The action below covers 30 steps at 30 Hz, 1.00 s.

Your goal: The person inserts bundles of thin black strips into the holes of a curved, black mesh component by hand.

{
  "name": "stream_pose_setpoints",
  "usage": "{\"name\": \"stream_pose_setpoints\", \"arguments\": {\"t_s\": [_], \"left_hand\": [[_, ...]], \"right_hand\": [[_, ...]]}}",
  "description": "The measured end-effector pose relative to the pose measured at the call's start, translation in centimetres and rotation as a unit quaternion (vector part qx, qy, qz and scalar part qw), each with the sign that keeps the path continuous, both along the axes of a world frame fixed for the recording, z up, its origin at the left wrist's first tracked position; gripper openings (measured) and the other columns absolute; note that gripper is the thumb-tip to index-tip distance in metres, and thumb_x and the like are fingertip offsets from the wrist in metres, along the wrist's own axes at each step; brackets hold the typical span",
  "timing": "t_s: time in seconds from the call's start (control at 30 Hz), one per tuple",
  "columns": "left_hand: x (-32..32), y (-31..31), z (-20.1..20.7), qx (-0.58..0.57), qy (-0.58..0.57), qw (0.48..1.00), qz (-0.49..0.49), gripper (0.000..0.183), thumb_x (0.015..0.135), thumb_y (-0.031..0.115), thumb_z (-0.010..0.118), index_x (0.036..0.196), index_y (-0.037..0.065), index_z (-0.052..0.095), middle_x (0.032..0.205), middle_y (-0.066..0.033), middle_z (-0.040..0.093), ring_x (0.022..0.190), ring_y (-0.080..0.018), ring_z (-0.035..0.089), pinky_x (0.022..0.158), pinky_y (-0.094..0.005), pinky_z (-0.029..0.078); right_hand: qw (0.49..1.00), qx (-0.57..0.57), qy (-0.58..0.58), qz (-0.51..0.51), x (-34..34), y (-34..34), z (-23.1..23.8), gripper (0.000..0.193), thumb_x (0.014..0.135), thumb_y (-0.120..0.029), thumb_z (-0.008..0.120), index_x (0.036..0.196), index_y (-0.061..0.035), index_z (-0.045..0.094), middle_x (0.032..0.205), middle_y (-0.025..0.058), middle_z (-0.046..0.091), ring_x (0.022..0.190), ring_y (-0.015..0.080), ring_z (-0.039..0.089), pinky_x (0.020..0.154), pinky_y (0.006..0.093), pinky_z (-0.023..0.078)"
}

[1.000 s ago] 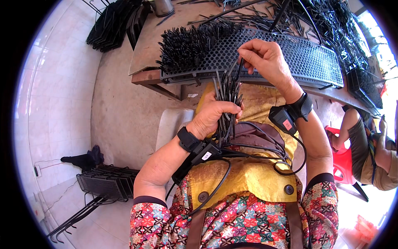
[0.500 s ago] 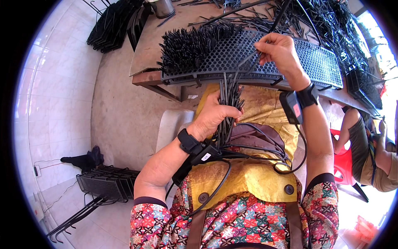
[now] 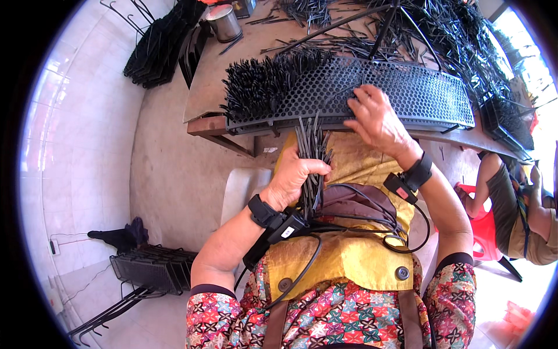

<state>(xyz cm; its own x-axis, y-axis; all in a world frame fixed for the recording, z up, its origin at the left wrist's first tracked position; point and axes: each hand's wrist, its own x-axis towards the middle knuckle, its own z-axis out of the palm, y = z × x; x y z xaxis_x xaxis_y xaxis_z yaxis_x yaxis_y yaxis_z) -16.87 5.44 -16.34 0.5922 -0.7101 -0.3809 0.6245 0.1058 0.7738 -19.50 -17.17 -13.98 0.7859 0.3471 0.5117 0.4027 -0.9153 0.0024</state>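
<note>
My left hand is closed round an upright bundle of thin black strips, their tips fanning out above my fist. Beyond it lies a long black perforated rack, full of round holes. Its left part is packed with a dense cluster of standing black strips. My right hand is over the rack's near edge, fingers curled downward. What its fingertips hold, if anything, cannot be made out.
Loose strips are heaped at the back right of the brown table. A metal can stands at the far left. Stacked black racks sit on the floor at left. Someone sits on a red chair at right. Cables cross my yellow apron.
My right hand has moved down and slightly left, nearer the rack's front edge. The strip seen between its fingers no longer shows clearly. My left hand keeps its bundle.
</note>
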Motion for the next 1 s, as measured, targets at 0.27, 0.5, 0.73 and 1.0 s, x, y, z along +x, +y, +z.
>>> {"name": "stream_pose_setpoints", "arguments": {"t_s": [0.27, 0.5, 0.73, 1.0], "left_hand": [[-0.5, 0.3, 0.8, -0.005, 0.017, 1.000, 0.002, 0.027, 0.068, -0.007, 0.061, 0.093, -0.001, 0.056, 0.077, -0.0113, 0.062, 0.062, -0.0195, 0.061, 0.054, -0.0313, 0.051], [-1.1, 0.5, 1.5, -0.022, 0.040, 0.999, -0.002, 0.053, 0.069, -0.007, 0.061, 0.119, 0.003, 0.048, 0.080, -0.0109, 0.062, 0.063, -0.0204, 0.061, 0.053, -0.0312, 0.051], [-1.3, 1.4, 1.4, -0.004, 0.051, 0.999, 0.002, 0.052, 0.070, -0.007, 0.062, 0.119, 0.004, 0.048, 0.080, -0.0103, 0.062, 0.063, -0.0195, 0.061, 0.054, -0.0308, 0.050], [-1.3, 1.3, 1.3, -0.018, 0.059, 0.998, -0.002, 0.053, 0.070, -0.007, 0.061, 0.120, 0.004, 0.049, 0.079, -0.0097, 0.062, 0.063, -0.0183, 0.061, 0.052, -0.0300, 0.050]], "right_hand": [[0.997, -0.024, -0.041, 0.055, -1.7, -2.2, -0.6, 0.038, 0.062, -0.006, 0.060, 0.098, 0.0055, 0.055, 0.106, 0.0191, 0.056, 0.102, 0.0370, 0.053, 0.086, 0.0432, 0.047], [0.889, 0.443, -0.077, -0.086, 2.7, -0.4, 3.7, 0.012, 0.086, -0.004, 0.060, 0.095, 0.0028, 0.061, 0.077, 0.0120, 0.066, 0.065, 0.0171, 0.066, 0.059, 0.0246, 0.053], [0.803, 0.594, -0.032, -0.021, 8.2, 0.6, 3.0, 0.011, 0.087, -0.004, 0.058, 0.092, 0.0031, 0.063, 0.077, 0.0071, 0.066, 0.065, 0.0103, 0.063, 0.058, 0.0214, 0.055], [0.827, 0.562, 0.022, -0.028, 9.7, 0.2, 3.2, 0.012, 0.086, -0.007, 0.059, 0.091, 0.0029, 0.064, 0.075, 0.0060, 0.065, 0.061, 0.0074, 0.061, 0.055, 0.0201, 0.052]]}}
